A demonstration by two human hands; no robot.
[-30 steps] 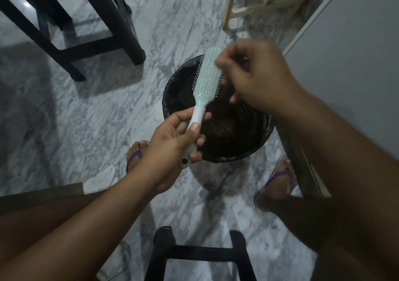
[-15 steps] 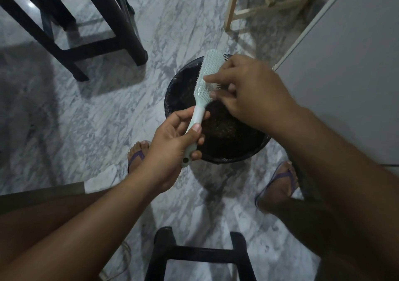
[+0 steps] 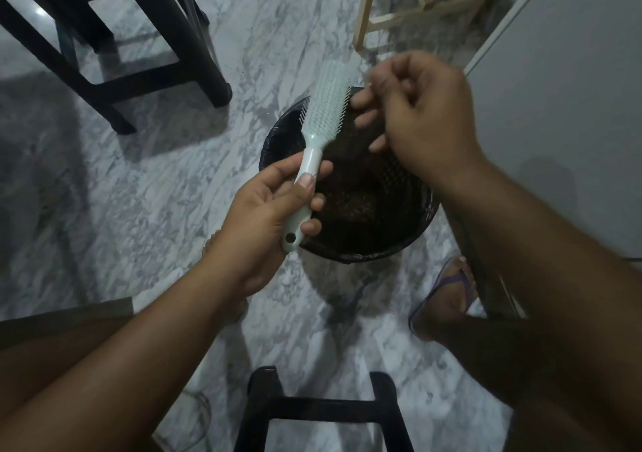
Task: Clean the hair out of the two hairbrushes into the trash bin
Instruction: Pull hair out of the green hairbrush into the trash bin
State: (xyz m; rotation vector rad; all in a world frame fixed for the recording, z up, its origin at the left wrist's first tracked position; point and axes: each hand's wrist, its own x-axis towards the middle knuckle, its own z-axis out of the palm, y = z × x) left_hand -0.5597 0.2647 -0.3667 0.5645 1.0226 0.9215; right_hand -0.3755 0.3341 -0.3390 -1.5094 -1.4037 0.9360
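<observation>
A mint-green paddle hairbrush (image 3: pixel 328 104) is held upright over the black trash bin (image 3: pixel 364 253), its bristles facing me. My left hand (image 3: pixel 267 215) grips the brush by its handle. My right hand (image 3: pixel 417 121) hovers just right of the brush head, above the bin. Its thumb and forefinger are pinched together and the other fingers are curled. Any hair between the fingertips is too fine to see. Dark brownish matter lies at the bottom of the bin. Only one brush is in view.
A black stool (image 3: pixel 139 52) stands at the upper left and another black stool (image 3: pixel 323 410) right below me. A pale wooden frame (image 3: pixel 417 10) is behind the bin. A white panel (image 3: pixel 573 104) fills the right. My foot in a purple sandal (image 3: pixel 448 298) rests beside the bin.
My right hand has pulled off the bristles, up and to the right, with its fingertips pinched. The brush has turned so its bristles face me more.
</observation>
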